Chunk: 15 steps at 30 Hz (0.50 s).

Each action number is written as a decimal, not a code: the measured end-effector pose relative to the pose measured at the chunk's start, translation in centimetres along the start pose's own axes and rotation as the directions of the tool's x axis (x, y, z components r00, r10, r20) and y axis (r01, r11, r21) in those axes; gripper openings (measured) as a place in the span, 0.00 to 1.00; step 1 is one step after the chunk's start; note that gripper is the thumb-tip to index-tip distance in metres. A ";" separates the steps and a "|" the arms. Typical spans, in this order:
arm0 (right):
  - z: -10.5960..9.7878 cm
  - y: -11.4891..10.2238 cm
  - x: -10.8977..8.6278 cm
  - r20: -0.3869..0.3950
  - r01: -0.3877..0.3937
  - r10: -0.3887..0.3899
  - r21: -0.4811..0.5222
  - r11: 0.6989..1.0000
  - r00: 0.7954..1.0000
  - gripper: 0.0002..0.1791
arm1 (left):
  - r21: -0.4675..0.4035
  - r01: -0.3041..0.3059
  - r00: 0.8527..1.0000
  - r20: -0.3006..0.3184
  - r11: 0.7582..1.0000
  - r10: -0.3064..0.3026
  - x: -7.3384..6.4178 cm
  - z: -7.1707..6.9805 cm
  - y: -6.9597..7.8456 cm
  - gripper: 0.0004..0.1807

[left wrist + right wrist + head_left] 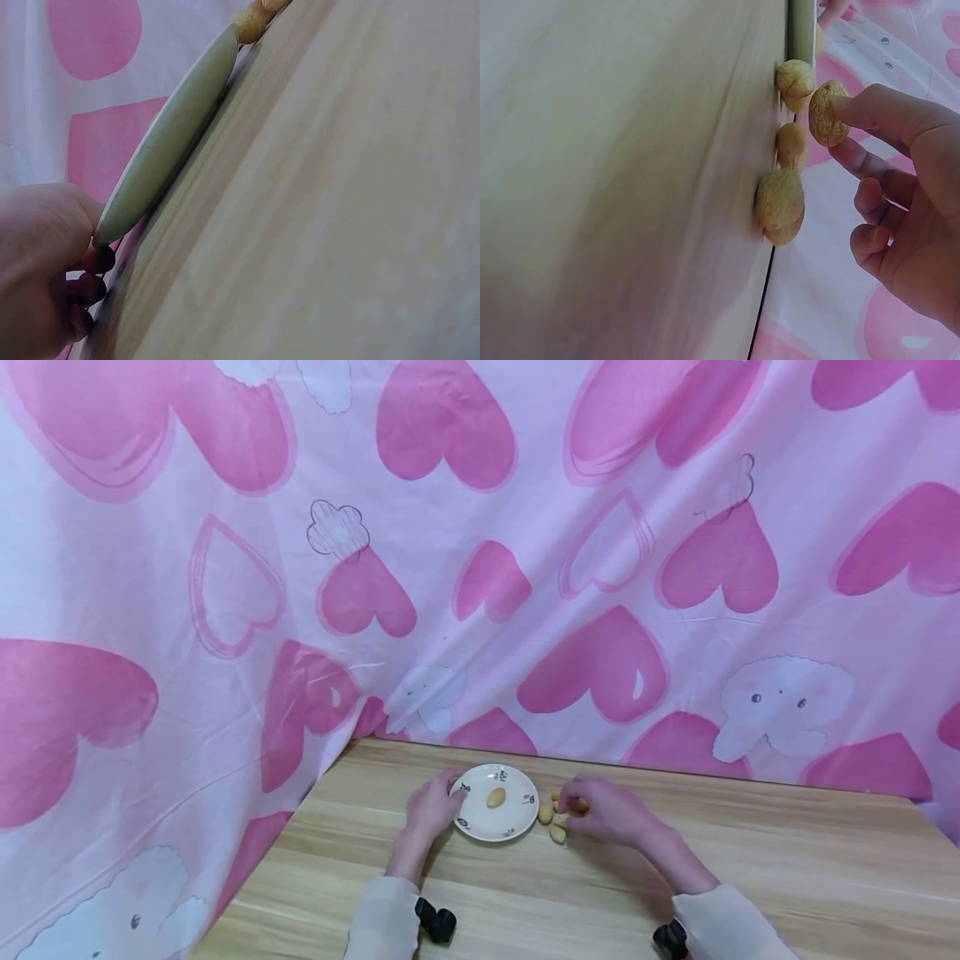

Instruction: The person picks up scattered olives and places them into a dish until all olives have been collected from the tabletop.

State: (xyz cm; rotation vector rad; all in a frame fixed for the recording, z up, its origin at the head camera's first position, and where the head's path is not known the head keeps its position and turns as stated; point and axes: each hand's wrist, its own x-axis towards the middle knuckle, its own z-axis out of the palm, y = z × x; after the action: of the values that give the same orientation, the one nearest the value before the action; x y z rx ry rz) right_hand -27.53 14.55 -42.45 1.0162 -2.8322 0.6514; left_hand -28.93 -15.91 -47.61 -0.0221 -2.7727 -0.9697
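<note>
A white plate (480, 828) with small printed figures round its rim sits on the wooden table, one walnut (496, 797) lying on it. My left hand (433, 807) grips the plate's left edge, thumb at the rim and fingers curled below it in the left wrist view. Just right of the plate is a small group of walnuts (780, 199), tan and wrinkled. Over this group, my right hand (606, 810) pinches a walnut (829, 114) between thumb and finger; the right wrist view shows it raised beside the others, its remaining fingers curled loosely.
The light wood table (525, 893) runs back to a pink and white cloth (480, 660) with hearts, hanging behind and at the left. Black wrist cameras (437, 921) sit at both sleeves.
</note>
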 end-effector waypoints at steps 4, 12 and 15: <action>0.0 -0.5 0.7 -0.001 -0.002 0.002 0.018 1.000 1.000 0.07 | -0.005 -0.007 1.000 0.003 1.000 0.007 0.0 0.0 0.1 0.21; 0.4 -1.5 2.1 0.005 0.005 -0.006 0.042 0.999 1.000 0.06 | -0.014 -0.016 1.000 -0.009 1.000 0.016 0.0 0.1 0.0 0.21; 0.7 -1.7 2.7 0.011 0.001 -0.001 0.042 0.999 1.000 0.05 | -0.025 -0.013 1.000 -0.008 1.000 0.013 0.0 0.2 -0.1 0.21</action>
State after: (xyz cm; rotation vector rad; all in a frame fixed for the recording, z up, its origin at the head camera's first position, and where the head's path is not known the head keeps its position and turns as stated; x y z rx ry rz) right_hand -28.49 11.47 -41.89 1.0302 -2.8385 0.7110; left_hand -28.94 -15.87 -47.78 -0.0400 -2.7495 -0.9985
